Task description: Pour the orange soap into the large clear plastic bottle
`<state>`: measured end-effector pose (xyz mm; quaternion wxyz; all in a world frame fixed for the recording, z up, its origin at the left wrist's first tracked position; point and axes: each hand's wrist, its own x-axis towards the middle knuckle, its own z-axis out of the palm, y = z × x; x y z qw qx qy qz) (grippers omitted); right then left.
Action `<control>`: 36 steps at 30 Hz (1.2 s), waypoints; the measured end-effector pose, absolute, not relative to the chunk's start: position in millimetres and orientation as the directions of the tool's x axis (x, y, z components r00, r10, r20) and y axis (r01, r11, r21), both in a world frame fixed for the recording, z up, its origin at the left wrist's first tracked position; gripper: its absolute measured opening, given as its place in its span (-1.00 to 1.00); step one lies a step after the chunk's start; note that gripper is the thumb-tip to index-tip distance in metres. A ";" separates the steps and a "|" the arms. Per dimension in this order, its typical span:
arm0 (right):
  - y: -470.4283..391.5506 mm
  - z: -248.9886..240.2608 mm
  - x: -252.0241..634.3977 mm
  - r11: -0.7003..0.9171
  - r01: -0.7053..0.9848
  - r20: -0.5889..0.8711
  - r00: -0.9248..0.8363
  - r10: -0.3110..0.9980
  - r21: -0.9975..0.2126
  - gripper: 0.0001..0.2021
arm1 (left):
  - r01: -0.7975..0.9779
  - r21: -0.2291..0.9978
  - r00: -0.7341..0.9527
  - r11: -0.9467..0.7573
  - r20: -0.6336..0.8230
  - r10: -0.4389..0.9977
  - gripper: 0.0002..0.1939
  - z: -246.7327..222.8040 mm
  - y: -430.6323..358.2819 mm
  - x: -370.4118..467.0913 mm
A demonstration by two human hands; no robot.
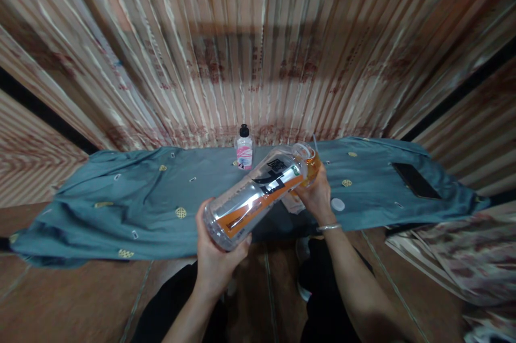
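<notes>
Currently, the left hand (217,259) clasps a tilted bottle (256,198); the right hand (317,196), an orange container (312,166).

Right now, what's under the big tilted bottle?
Teal cloth and part of a pale item show below the bottle; whatever its body covers can't be seen.

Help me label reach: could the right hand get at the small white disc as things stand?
Probably not without freeing itself first: the right hand appears to be holding the orange-tinted container, though the small white disc lies uncovered on the cloth nearby.
</notes>
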<state>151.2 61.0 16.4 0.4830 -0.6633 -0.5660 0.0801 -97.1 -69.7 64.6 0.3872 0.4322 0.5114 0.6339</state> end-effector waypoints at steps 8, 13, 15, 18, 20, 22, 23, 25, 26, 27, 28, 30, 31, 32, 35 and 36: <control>59.9 21.3 150.7 0.156 0.657 0.474 0.338 0.813 -0.737 -0.08 | -0.052 0.980 -0.350 -0.192 0.162 0.923 -0.06 75.3 -69.9 -92.7; 59.9 20.0 150.3 0.129 0.653 0.454 0.358 0.816 -0.746 -0.04 | -0.050 0.981 -0.351 -0.189 0.160 0.923 -0.07 78.3 -69.9 -92.9; 59.4 20.1 150.3 0.115 0.645 0.430 0.355 0.830 -0.755 -0.04 | -0.049 0.982 -0.349 -0.181 0.153 0.925 -0.05 77.6 -69.8 -93.6; 58.5 20.5 150.6 0.115 0.645 0.426 0.351 0.834 -0.756 -0.04 | -0.046 0.984 -0.342 -0.173 0.148 0.928 -0.04 76.7 -69.8 -94.3; 58.3 20.5 150.9 0.116 0.647 0.428 0.350 0.833 -0.754 -0.04 | -0.045 0.983 -0.342 -0.175 0.150 0.928 -0.05 76.7 -69.9 -94.4; 58.4 20.0 151.2 0.116 0.644 0.427 0.351 0.833 -0.756 -0.04 | -0.054 0.983 -0.344 -0.177 0.148 0.927 -0.05 76.9 -70.1 -94.4; 58.6 19.6 151.3 0.118 0.643 0.428 0.351 0.833 -0.757 -0.04 | -0.059 0.983 -0.343 -0.175 0.144 0.928 -0.05 77.0 -70.3 -94.4; 59.1 18.8 151.4 0.122 0.643 0.432 0.350 0.831 -0.756 -0.04 | -0.063 0.984 -0.341 -0.168 0.137 0.930 -0.04 77.1 -70.5 -94.7; 59.4 18.4 151.5 0.122 0.644 0.433 0.350 0.831 -0.755 -0.04 | -0.059 0.984 -0.341 -0.167 0.137 0.930 -0.03 77.0 -70.5 -94.9; 59.7 18.0 151.7 0.120 0.645 0.432 0.351 0.831 -0.755 -0.04 | -0.052 0.985 -0.340 -0.167 0.139 0.930 -0.03 76.8 -70.5 -95.2; 60.0 17.5 151.8 0.117 0.644 0.430 0.353 0.831 -0.756 -0.03 | -0.043 0.985 -0.340 -0.167 0.143 0.930 -0.02 76.5 -70.5 -95.5; 60.5 16.7 152.2 0.114 0.643 0.428 0.356 0.831 -0.757 -0.01 | -0.028 0.985 -0.342 -0.171 0.152 0.927 -0.02 75.9 -70.4 -96.1; 60.7 16.2 152.5 0.117 0.645 0.431 0.353 0.831 -0.755 -0.01 | -0.023 0.985 -0.342 -0.171 0.153 0.927 -0.01 75.6 -70.4 -96.4; 60.8 15.8 152.7 0.123 0.649 0.437 0.348 0.830 -0.751 0.00 | -0.019 0.985 -0.341 -0.169 0.153 0.928 -0.01 75.4 -70.4 -96.6; 60.7 15.2 152.9 0.136 0.661 0.454 0.338 0.824 -0.738 0.00 | -0.017 0.986 -0.333 -0.166 0.151 0.931 0.00 75.8 -70.4 -97.0; 60.6 15.4 152.9 0.134 0.662 0.454 0.339 0.824 -0.737 0.00 | -0.019 0.986 -0.329 -0.165 0.150 0.932 0.00 76.2 -70.4 -97.0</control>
